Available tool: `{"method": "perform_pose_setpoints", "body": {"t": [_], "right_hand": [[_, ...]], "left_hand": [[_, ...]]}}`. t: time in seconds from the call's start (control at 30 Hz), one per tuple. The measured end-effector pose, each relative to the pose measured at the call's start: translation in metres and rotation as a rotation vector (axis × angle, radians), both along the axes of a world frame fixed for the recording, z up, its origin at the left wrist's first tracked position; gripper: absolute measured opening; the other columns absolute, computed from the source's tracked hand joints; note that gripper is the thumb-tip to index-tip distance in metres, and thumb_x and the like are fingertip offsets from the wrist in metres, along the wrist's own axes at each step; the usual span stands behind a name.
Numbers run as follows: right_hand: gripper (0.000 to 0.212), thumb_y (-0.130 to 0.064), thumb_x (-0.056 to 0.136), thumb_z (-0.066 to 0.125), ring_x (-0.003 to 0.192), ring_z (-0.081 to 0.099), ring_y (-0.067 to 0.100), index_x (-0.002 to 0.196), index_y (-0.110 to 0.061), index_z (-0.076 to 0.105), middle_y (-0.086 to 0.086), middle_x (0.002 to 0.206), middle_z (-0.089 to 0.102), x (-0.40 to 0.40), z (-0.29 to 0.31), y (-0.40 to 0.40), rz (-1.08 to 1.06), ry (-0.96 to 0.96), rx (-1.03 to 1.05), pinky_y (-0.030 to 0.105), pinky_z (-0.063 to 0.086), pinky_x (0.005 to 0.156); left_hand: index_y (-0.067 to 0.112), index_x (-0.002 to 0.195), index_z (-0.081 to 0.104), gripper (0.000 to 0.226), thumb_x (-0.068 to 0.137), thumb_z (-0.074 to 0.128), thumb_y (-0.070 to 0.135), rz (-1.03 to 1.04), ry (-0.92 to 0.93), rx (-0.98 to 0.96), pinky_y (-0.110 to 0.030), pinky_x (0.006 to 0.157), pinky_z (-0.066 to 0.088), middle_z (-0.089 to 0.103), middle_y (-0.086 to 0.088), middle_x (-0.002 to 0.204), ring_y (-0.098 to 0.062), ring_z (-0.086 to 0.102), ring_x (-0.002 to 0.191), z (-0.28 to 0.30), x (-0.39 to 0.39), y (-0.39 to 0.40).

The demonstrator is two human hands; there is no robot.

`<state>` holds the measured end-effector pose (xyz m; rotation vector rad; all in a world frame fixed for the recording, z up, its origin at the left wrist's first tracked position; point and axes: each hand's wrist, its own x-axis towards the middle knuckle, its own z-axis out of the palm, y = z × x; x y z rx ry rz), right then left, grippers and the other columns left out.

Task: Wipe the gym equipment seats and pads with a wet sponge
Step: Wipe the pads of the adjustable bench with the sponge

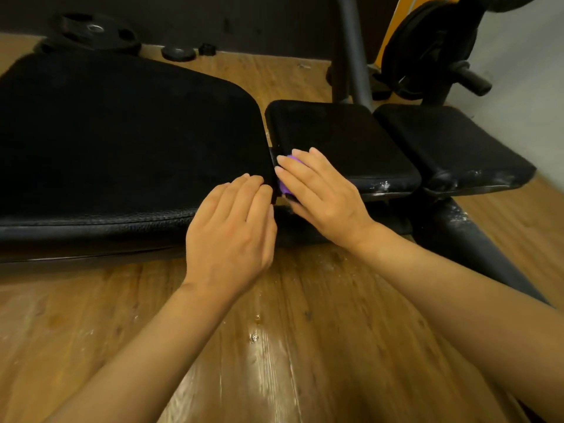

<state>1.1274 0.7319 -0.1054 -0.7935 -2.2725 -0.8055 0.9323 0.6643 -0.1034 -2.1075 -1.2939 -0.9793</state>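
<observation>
Wet floor (274, 346) is gleaming; left hand (232, 236) is resting flat on bench (122, 141), right hand (320, 193) is gripping sponge (283, 188) at seat (345, 138) edge.

Three black bench pads: a large back pad (122, 141), a seat pad (341, 138) and a second small pad (451, 145). One purple sponge (285, 187). Two bare hands, left (232, 236) and right (320, 190). Four weight plates: large (94, 30) and small (178, 53) on the floor, two (427, 47) (512, 1) racked.
</observation>
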Motion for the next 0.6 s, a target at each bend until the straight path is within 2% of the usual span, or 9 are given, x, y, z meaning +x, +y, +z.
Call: {"method": "perform_pose_setpoints", "body": {"t": [0.07, 0.3, 0.43, 0.6], "right_hand": [[0.042, -0.008, 0.095, 0.065, 0.13, 0.051, 0.038, 0.133, 0.007, 0.054, 0.024, 0.137, 0.055, 0.016, 0.001, 0.002, 0.032, -0.041, 0.009, 0.05, 0.039, 0.112], [0.044, -0.005, 0.099, 0.058, 0.135, 0.042, 0.038, 0.139, 0.004, 0.042, 0.024, 0.141, 0.049, 0.082, -0.016, 0.0, -0.057, 0.094, 0.02, 0.051, 0.028, 0.118], [0.039, -0.008, 0.102, 0.051, 0.136, 0.041, 0.036, 0.139, 0.002, 0.042, 0.023, 0.139, 0.052, 0.065, -0.024, -0.001, -0.093, 0.194, 0.019, 0.049, 0.021, 0.121], [0.037, -0.008, 0.1, 0.057, 0.132, 0.05, 0.035, 0.135, 0.002, 0.053, 0.02, 0.137, 0.057, 0.009, -0.022, 0.005, -0.027, 0.139, 0.098, 0.048, 0.035, 0.115]], "left_hand": [[0.001, 0.114, 0.067, 0.026, 0.099, 0.051, 0.015, 0.024, -0.022, 0.029, -0.039, 0.099, 0.043, 0.068, -0.016, 0.118, -0.03, 0.065, 0.111, 0.0, 0.003, 0.001], [0.004, 0.114, 0.068, 0.025, 0.098, 0.053, 0.017, 0.115, -0.055, 0.113, -0.035, 0.097, 0.042, 0.069, -0.011, 0.117, -0.026, 0.065, 0.109, -0.006, 0.013, 0.003], [0.006, 0.113, 0.07, 0.024, 0.098, 0.055, 0.018, 0.185, -0.104, 0.153, -0.036, 0.097, 0.042, 0.07, -0.009, 0.116, -0.025, 0.066, 0.107, -0.011, 0.022, 0.006], [0.006, 0.112, 0.069, 0.023, 0.098, 0.055, 0.018, 0.23, -0.073, 0.198, -0.037, 0.096, 0.041, 0.069, -0.01, 0.116, -0.026, 0.064, 0.103, -0.016, 0.026, 0.009]]}}
